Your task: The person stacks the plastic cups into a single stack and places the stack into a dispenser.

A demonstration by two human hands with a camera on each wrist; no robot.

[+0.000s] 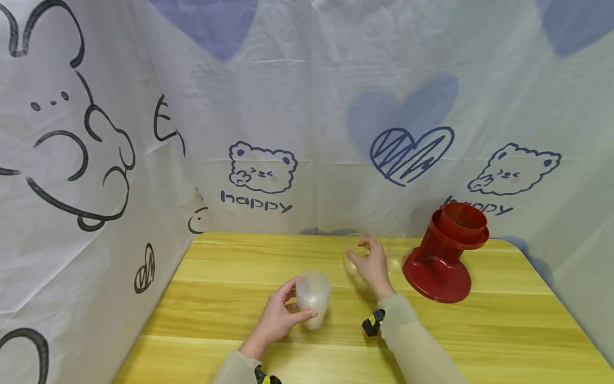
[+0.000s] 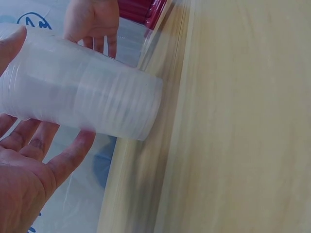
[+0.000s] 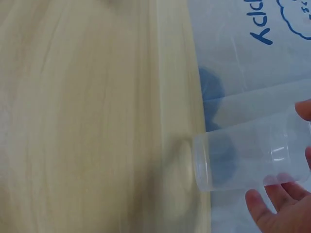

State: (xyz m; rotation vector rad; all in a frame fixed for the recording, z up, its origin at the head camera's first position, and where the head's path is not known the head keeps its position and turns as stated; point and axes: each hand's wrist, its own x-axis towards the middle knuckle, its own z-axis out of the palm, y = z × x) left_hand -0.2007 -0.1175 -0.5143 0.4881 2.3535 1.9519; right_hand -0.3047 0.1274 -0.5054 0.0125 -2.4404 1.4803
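Note:
A stack of nested translucent plastic cups [image 1: 314, 290] is in my left hand [image 1: 277, 319], with the thumb on one side and the fingers round the other. The left wrist view shows the stack [image 2: 97, 87] tilted across the picture, its ridged rims close together. Farther back, my right hand [image 1: 374, 266] holds a single clear plastic cup [image 3: 248, 155] between thumb and fingers, near the table's back edge. Whether that cup's base touches the table I cannot tell. Just right of this hand stands another clear cup [image 1: 395, 261].
A red plastic stand [image 1: 438, 272] with a round base and a wide cylindrical top is at the back right, close to the second clear cup. White printed cloth [image 1: 316, 117] hangs behind and beside the wood-grain table [image 1: 216, 298].

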